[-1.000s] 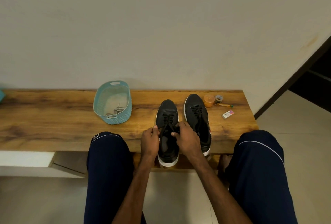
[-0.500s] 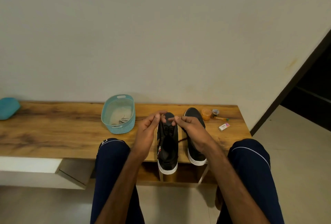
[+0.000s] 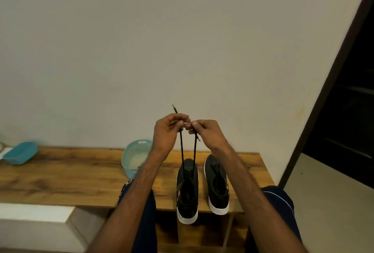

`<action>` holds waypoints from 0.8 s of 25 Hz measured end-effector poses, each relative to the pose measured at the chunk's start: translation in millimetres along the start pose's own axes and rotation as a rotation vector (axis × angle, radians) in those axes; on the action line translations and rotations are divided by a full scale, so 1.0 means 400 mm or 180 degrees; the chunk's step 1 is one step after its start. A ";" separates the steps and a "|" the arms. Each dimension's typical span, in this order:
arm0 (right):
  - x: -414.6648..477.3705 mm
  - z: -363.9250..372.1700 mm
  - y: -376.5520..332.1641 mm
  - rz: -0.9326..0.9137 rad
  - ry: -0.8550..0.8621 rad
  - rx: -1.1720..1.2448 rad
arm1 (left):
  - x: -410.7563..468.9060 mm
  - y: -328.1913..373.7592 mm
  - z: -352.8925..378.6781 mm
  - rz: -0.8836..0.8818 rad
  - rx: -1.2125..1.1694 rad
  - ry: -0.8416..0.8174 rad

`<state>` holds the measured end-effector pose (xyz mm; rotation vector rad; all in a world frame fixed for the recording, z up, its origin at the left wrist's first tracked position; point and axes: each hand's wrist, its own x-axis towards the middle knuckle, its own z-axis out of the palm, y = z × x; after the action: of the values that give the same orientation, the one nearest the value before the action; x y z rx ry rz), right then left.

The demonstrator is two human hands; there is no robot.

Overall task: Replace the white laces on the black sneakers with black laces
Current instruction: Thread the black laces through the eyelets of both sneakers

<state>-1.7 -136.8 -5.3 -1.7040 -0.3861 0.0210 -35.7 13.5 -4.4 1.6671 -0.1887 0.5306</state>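
Standing by, I saw the left hand [image 3: 168, 131] pinch one strand of the black lace [image 3: 181, 151] and the right hand [image 3: 206, 133] the other, both taut above the black sneaker [image 3: 188, 202] on the desk [image 3: 203, 192]; evening their lengths before tying seemed wisest.

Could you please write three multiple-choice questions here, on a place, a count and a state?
1. The teal basket stands: A. left of the sneakers B. right of them C. on the floor
2. Black sneakers on the bench: A. one B. two C. three
3. The black lace ends are: A. lying loose B. tied C. pinched by the left hand and right hand
Answers: 1 A, it stands left of the pair; 2 B, two side by side; 3 C, each hand holds one end up.
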 end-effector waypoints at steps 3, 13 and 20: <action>-0.010 0.008 -0.024 -0.0254 0.0242 -0.0155 | 0.004 0.026 -0.002 0.0029 0.0186 0.0164; -0.063 0.046 -0.081 -0.0019 0.1044 0.0641 | -0.015 0.060 -0.019 -0.0771 -0.0332 0.0529; -0.098 0.054 -0.137 0.0120 0.1255 0.0359 | -0.043 0.113 0.002 -0.0706 -0.0008 0.0609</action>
<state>-56.7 -120.0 35.6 -1.5593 -0.0570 -0.2576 -69.5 1.9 28.3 1.6001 0.1342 0.5170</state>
